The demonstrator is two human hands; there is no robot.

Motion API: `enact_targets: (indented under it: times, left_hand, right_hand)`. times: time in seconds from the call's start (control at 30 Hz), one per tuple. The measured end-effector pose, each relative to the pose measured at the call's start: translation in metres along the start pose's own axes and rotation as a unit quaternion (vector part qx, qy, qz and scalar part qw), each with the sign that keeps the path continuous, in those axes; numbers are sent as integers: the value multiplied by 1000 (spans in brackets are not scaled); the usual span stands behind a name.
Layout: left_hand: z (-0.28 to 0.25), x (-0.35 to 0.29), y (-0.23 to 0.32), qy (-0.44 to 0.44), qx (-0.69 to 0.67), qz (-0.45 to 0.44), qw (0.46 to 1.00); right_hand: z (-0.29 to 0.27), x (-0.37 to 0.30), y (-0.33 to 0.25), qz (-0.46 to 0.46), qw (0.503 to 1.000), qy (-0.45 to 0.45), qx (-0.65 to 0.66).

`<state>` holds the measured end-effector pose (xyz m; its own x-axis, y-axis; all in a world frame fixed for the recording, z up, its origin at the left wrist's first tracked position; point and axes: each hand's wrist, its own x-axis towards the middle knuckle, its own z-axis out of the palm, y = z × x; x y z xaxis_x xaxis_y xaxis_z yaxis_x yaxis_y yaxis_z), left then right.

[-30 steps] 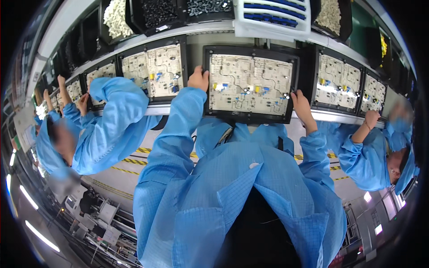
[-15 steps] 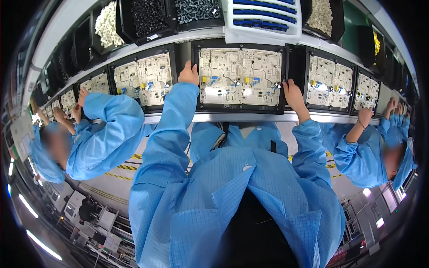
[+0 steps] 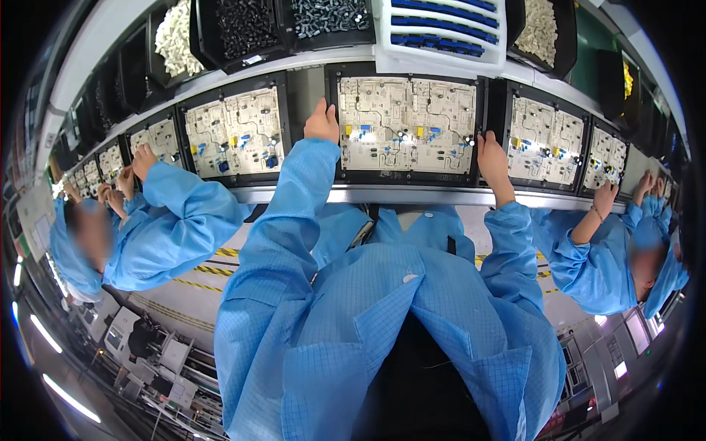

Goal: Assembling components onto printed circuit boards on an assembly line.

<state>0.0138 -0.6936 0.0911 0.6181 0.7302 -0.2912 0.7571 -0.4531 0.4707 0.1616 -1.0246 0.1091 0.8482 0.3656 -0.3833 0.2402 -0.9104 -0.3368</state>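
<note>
- The black carrier tray (image 3: 407, 176) is a flat, matte rectangle with a raised rim, lying on the pale metal conveyor rail (image 3: 412, 195) straight ahead of the person.
- Inside it sits a cream circuit board (image 3: 406, 125), its surface etched with fine traces and dotted with small blue, yellow and dark components.
- The left hand (image 3: 321, 123) rests on the tray's left edge, fingers curled over the rim; the right hand (image 3: 491, 156) grips the right edge the same way, thumb on the frame. Both hands hold the tray between them.
- Both sleeves are smooth, light-blue gridded cleanroom fabric.
- Neighbouring trays (image 3: 229, 132) with similar boards sit to either side, and co-workers' hands (image 3: 143, 160) touch theirs.
- Above, black bins (image 3: 243, 29) hold heaps of small white, black and grey parts.
- Compared with a second ago, the tray has slid to the left along the rail and now appears higher and more centred, the hands still on its two edges.
</note>
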Motion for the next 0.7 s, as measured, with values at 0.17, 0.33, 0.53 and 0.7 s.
enact_targets:
  times: [0.17,0.33,0.53,0.7]
  left_hand:
    - [-3,-2,14,7,9,7,1000]
    - [1,1,11,-15,2,9,1000]
    - [1,6,-8,-32,18,7,999]
    - [-15,1,70,73,273,114,952]
  right_hand:
    - [-5,1,-1,-4,999,31,-36]
    - [-7,1,-7,-10,995,53,-88]
    - [-41,4,-56,90,981,18,-169]
    - [-37,63,-51,-122,973,50,190]
